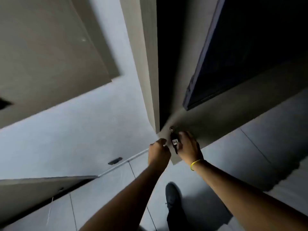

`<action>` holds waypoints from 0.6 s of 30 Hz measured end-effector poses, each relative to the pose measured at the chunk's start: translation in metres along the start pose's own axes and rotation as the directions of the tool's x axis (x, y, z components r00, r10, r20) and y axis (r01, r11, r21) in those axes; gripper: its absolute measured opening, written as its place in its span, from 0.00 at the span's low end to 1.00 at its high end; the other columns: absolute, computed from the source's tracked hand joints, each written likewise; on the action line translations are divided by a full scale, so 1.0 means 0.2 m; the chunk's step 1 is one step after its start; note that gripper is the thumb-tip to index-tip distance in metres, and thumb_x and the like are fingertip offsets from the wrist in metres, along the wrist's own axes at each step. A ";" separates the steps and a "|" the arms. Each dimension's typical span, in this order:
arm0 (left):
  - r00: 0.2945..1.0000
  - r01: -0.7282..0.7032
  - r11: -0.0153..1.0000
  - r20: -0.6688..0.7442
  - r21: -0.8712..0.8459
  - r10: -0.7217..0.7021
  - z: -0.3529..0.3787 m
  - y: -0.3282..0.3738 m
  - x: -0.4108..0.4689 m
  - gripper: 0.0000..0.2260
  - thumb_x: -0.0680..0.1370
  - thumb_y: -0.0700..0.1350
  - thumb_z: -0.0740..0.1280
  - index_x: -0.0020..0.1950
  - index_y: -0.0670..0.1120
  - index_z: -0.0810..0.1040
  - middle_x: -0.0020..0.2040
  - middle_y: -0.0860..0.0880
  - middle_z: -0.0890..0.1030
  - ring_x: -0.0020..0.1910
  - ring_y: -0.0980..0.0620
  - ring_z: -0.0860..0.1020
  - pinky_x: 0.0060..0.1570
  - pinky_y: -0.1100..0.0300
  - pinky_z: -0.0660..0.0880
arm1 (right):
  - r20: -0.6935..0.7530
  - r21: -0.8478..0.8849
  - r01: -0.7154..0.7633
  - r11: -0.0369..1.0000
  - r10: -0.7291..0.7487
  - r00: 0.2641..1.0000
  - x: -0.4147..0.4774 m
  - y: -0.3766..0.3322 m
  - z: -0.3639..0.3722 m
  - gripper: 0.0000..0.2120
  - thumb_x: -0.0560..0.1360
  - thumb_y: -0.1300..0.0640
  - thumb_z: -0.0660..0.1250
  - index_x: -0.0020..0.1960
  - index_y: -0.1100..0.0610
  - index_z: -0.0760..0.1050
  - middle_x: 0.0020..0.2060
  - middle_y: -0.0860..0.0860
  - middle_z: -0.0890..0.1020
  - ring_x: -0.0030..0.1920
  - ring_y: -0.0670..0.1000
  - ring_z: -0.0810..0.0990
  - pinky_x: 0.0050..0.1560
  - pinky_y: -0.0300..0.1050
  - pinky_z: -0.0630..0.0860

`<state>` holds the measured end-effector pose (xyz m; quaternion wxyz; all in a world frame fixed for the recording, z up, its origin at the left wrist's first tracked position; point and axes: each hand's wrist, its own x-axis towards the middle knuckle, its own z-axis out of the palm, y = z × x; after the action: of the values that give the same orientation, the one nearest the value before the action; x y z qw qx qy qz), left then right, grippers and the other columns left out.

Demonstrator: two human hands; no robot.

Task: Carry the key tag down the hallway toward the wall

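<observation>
A beige door [216,124] stands ajar beside its frame [146,64], with a dark gap between them. A key ring [171,128] hangs from the lock near the door's edge, and a black key fob [174,141] with a white label dangles below it. My right hand [189,145], a yellow band on its wrist, curls its fingers around the fob. My left hand [159,152] is just left of the fob, its fingers curled at the door's free edge.
A dark blue panel [233,55] is set in the door. A pale wall [75,130] is at the left, with a small dark fitting [115,161] near the floor. Below me are grey floor tiles [108,197] and my dark shoe [173,195].
</observation>
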<state>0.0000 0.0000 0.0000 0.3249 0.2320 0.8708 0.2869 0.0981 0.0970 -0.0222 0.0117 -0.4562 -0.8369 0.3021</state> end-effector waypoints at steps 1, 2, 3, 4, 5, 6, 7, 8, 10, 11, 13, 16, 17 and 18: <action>0.999 0.032 0.998 -0.010 -0.045 -0.033 0.06 0.00 0.06 0.17 0.77 0.35 0.62 0.61 0.44 0.85 0.57 0.40 0.87 0.56 0.36 0.84 0.56 0.46 0.83 | -0.005 0.030 -0.070 0.997 0.070 0.998 0.04 0.02 0.03 0.21 0.76 0.61 0.68 0.70 0.57 0.75 0.69 0.58 0.76 0.70 0.63 0.75 0.65 0.53 0.74; 0.998 0.055 0.995 -0.031 -0.078 -0.057 0.09 0.02 0.09 0.15 0.77 0.35 0.62 0.57 0.43 0.86 0.53 0.39 0.88 0.53 0.35 0.84 0.52 0.46 0.83 | -0.023 0.059 -0.125 0.990 0.126 0.992 0.07 0.01 0.04 0.22 0.76 0.61 0.69 0.70 0.58 0.75 0.70 0.58 0.75 0.70 0.63 0.76 0.64 0.54 0.75; 0.996 0.078 0.992 -0.046 -0.102 -0.083 0.13 0.03 0.13 0.13 0.77 0.35 0.62 0.53 0.43 0.86 0.51 0.39 0.88 0.51 0.35 0.84 0.49 0.48 0.82 | -0.038 0.082 -0.134 0.988 0.137 0.990 0.09 0.02 0.08 0.20 0.76 0.62 0.69 0.67 0.59 0.77 0.68 0.59 0.76 0.67 0.64 0.77 0.61 0.54 0.76; 0.992 0.109 0.989 -0.050 -0.100 -0.114 0.15 0.05 0.16 0.11 0.77 0.36 0.63 0.51 0.44 0.85 0.49 0.40 0.88 0.50 0.35 0.83 0.45 0.52 0.79 | -0.044 0.108 -0.151 0.983 0.156 0.987 0.11 0.00 0.09 0.15 0.76 0.62 0.69 0.63 0.60 0.80 0.64 0.60 0.79 0.63 0.65 0.79 0.57 0.54 0.76; 0.991 0.118 0.989 -0.045 -0.083 -0.122 0.18 0.06 0.18 0.10 0.77 0.37 0.64 0.49 0.44 0.85 0.47 0.40 0.88 0.49 0.35 0.83 0.41 0.55 0.74 | -0.058 0.147 -0.153 0.977 0.163 0.985 0.13 -0.01 0.12 0.10 0.76 0.61 0.68 0.56 0.60 0.82 0.59 0.60 0.82 0.59 0.65 0.81 0.52 0.54 0.76; 0.988 0.145 0.987 -0.034 -0.076 -0.148 0.20 0.06 0.20 0.10 0.77 0.38 0.64 0.48 0.44 0.85 0.46 0.40 0.88 0.48 0.35 0.83 0.39 0.57 0.70 | -0.051 0.209 -0.190 0.959 0.205 0.978 0.14 -0.01 0.13 0.06 0.77 0.60 0.68 0.50 0.60 0.83 0.52 0.60 0.85 0.55 0.65 0.82 0.48 0.53 0.75; 0.984 0.173 0.980 -0.032 -0.102 -0.177 0.21 0.05 0.21 0.10 0.76 0.37 0.65 0.48 0.44 0.86 0.46 0.40 0.88 0.48 0.36 0.82 0.39 0.56 0.70 | -0.039 0.299 -0.234 0.925 0.257 0.966 0.15 -0.01 0.14 0.05 0.77 0.60 0.68 0.46 0.59 0.83 0.47 0.60 0.87 0.51 0.65 0.83 0.46 0.54 0.76; 0.976 0.210 0.965 -0.022 -0.157 -0.216 0.20 0.04 0.22 0.11 0.76 0.36 0.66 0.49 0.45 0.88 0.46 0.40 0.88 0.49 0.36 0.83 0.40 0.55 0.72 | 0.000 0.380 -0.293 0.877 0.317 0.949 0.15 -0.02 0.13 0.06 0.77 0.62 0.68 0.45 0.59 0.84 0.44 0.60 0.87 0.49 0.65 0.84 0.47 0.55 0.79; 0.954 0.292 0.898 0.032 -0.330 -0.298 0.16 0.01 0.23 0.13 0.75 0.33 0.68 0.52 0.44 0.89 0.48 0.39 0.89 0.49 0.38 0.84 0.44 0.54 0.79 | 0.098 0.501 -0.397 0.769 0.405 0.909 0.17 -0.01 0.11 0.11 0.76 0.68 0.65 0.50 0.61 0.86 0.45 0.61 0.88 0.48 0.63 0.85 0.51 0.56 0.82; 0.947 0.315 0.861 0.063 -0.399 -0.316 0.13 0.00 0.22 0.12 0.75 0.32 0.69 0.53 0.43 0.89 0.49 0.39 0.89 0.47 0.40 0.85 0.45 0.55 0.80 | 0.150 0.541 -0.433 0.721 0.424 0.893 0.18 -0.01 0.10 0.13 0.76 0.70 0.63 0.53 0.63 0.86 0.45 0.61 0.87 0.47 0.61 0.84 0.50 0.54 0.81; 0.954 0.299 0.826 0.117 -0.477 -0.278 0.05 -0.04 0.19 0.09 0.76 0.32 0.71 0.49 0.42 0.89 0.50 0.36 0.88 0.43 0.42 0.83 0.46 0.52 0.81 | 0.269 0.629 -0.494 0.601 0.428 0.863 0.16 -0.03 0.08 0.13 0.77 0.71 0.65 0.56 0.64 0.85 0.40 0.57 0.84 0.44 0.57 0.79 0.45 0.49 0.77; 0.967 0.250 0.809 0.186 -0.531 -0.177 -0.17 -0.09 0.10 0.07 0.77 0.33 0.71 0.47 0.42 0.88 0.50 0.34 0.88 0.43 0.44 0.84 0.43 0.54 0.81 | 0.401 0.736 -0.531 0.419 0.363 0.841 0.08 -0.13 0.01 0.11 0.78 0.73 0.67 0.56 0.66 0.84 0.39 0.55 0.84 0.42 0.56 0.80 0.42 0.45 0.76; 0.968 0.237 0.807 0.199 -0.540 -0.151 -0.25 -0.10 0.06 0.07 0.77 0.33 0.71 0.51 0.39 0.88 0.51 0.34 0.88 0.43 0.46 0.84 0.41 0.56 0.81 | 0.424 0.758 -0.527 0.384 0.325 0.845 0.04 -0.17 -0.01 0.11 0.77 0.74 0.67 0.55 0.66 0.84 0.37 0.56 0.85 0.41 0.56 0.82 0.42 0.45 0.77; 0.971 0.219 0.805 0.203 -0.552 -0.126 -0.35 -0.11 0.01 0.07 0.78 0.34 0.71 0.53 0.37 0.87 0.51 0.34 0.88 0.42 0.48 0.85 0.40 0.59 0.81 | 0.438 0.776 -0.514 0.366 0.274 0.856 0.00 -0.23 -0.04 0.11 0.77 0.74 0.67 0.52 0.64 0.84 0.36 0.55 0.87 0.41 0.55 0.84 0.42 0.45 0.79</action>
<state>-0.0555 -0.0386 0.0282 0.4712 0.0655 0.7344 0.4842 0.0659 0.0819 0.0093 0.0704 -0.5333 -0.4224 0.7295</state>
